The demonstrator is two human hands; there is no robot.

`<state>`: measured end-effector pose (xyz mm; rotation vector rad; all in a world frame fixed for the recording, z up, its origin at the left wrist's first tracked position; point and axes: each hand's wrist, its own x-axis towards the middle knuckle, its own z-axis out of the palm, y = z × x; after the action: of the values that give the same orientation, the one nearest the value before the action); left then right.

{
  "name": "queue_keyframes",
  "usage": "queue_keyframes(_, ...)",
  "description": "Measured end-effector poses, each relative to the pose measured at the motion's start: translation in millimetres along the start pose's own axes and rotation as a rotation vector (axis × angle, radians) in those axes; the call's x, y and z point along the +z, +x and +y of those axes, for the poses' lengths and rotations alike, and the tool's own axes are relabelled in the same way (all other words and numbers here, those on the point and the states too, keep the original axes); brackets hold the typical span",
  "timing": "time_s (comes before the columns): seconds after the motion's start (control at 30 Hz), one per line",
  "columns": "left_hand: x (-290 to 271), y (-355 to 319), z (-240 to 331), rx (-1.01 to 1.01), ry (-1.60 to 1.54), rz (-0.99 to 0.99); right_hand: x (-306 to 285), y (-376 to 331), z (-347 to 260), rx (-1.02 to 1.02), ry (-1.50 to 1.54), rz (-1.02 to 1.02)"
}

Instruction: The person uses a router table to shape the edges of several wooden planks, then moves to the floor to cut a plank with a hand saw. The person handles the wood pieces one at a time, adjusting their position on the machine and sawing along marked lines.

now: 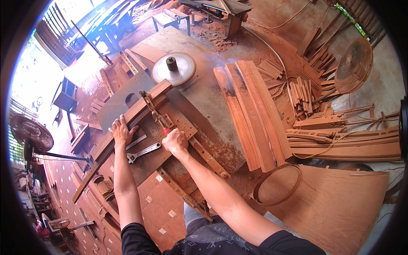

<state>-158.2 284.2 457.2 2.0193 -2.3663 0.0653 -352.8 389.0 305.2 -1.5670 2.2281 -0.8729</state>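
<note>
Head view: right hand (pixel 175 141) grips what looks like a red handle (pixel 166 131); left hand (pixel 122 132) lies spread on timber (pixel 149 97).

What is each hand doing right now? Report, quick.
Left hand: open, resting on the wooden beam.
Right hand: closed, holding the red handle.

Shot from the worker's own head through the left of two side-by-side fisheye lenses, tipped steeply down and forward over a table (pixel 202 102). Closest at six o'clock, just above a dark shirt (pixel 212 241); near left hand (pixel 122 132) and right hand (pixel 175 141); reaching back to a bench (pixel 236 7) at twelve, sweeping from a fan (pixel 30 132) at nine to another fan (pixel 353 66) at two.
</note>
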Motion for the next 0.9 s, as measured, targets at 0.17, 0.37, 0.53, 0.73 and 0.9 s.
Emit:
queue_keyframes(0.17, 12, -22, -42, -0.083, 0.018, -0.023, -99, -11, -84, 0.396, 0.154, -0.268)
queue_keyframes(0.37, 8, 4, -9, -0.005, -0.001, -0.002, -67, 11, -43, 0.386, 0.072, -0.249)
queue_keyframes(0.53, 6, -1, -15, -0.027, 0.020, -0.036, -78, 6, -56, 0.422, 0.120, -0.233)
queue_keyframes(0.73, 13, 0, -25, -0.031, 0.031, -0.008, -89, 3, -63, 0.419, 0.169, -0.205)
queue_keyframes(0.9, 11, 7, -22, -0.015, 0.008, -0.003, -85, 8, -64, 0.396, 0.170, -0.158)
